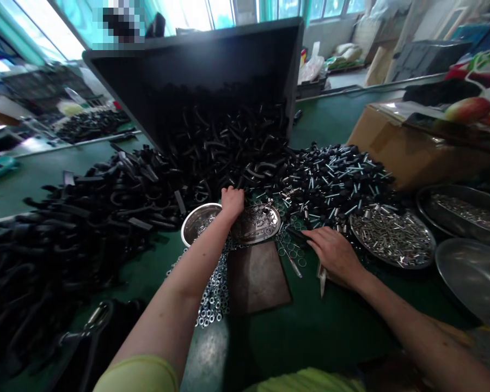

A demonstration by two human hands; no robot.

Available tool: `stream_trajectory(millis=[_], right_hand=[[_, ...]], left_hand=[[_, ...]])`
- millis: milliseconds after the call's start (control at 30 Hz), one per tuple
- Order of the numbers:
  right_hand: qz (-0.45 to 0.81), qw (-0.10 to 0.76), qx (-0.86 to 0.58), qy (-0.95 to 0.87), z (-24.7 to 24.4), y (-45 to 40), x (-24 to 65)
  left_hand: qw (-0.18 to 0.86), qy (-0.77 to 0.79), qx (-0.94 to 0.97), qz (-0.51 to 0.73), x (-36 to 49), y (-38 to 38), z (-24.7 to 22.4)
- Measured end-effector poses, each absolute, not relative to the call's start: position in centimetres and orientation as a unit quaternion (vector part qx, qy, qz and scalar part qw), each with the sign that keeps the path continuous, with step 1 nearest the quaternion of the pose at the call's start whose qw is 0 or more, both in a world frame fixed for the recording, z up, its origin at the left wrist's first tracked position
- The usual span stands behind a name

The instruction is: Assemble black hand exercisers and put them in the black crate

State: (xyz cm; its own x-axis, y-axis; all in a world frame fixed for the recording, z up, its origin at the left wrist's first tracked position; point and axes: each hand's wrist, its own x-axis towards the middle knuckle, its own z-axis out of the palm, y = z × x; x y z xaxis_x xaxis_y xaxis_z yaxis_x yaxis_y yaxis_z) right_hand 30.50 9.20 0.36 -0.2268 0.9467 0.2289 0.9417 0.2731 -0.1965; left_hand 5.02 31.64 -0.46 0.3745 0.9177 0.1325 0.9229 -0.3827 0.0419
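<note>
My left hand reaches over the metal dishes to the front of a heap of black curved plastic parts. Its fingers are curled, and whatever they hold is hidden. Beneath that arm sits an oval dish with small metal pieces; another oval dish beside it holds metal rings. My right hand pinches a dark elongated part at its fingertips. Loose rings and a thin pointed tool lie just left of it. A pale pointed blade shows under this hand.
A brown plate lies in front, beside scattered nuts. A tilted dark bin stands behind the heap. Black-headed bolts are piled at right, near a bowl of metal pins, a steel bowl and a cardboard box.
</note>
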Motion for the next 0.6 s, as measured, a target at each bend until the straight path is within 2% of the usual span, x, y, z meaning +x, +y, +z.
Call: stream_trajectory(millis=[100, 167, 300, 367, 500, 600], right_hand=[[0.007, 0.117, -0.648, -0.752, 1.1, 11.2, 31.2], [0.012, 0.072, -0.691, -0.719, 1.2, 13.1, 31.5], [0.022, 0.026, -0.739, -0.672, 0.7, 16.8, 30.9], [0.03, 0.013, -0.748, -0.663, 0.5, 17.9, 30.3], [0.046, 0.01, -0.75, -0.66, 0.4, 18.3, 29.7], [0.039, 0.072, -0.737, -0.671, 0.3, 17.9, 30.1]], left_hand=[[0.028, -0.562, -0.818, -0.122, 4.9, 31.3, 0.6], [0.004, -0.569, -0.791, -0.226, 4.8, 31.0, 1.7], [-0.19, -0.49, -0.644, -0.556, 4.2, 29.0, 4.4], [-0.27, -0.429, -0.575, -0.642, 3.3, 27.1, 5.6], [-0.346, -0.423, -0.448, -0.707, -0.2, 21.8, 6.9], [-0.384, -0.492, -0.388, -0.679, -3.7, 17.2, 5.8]])
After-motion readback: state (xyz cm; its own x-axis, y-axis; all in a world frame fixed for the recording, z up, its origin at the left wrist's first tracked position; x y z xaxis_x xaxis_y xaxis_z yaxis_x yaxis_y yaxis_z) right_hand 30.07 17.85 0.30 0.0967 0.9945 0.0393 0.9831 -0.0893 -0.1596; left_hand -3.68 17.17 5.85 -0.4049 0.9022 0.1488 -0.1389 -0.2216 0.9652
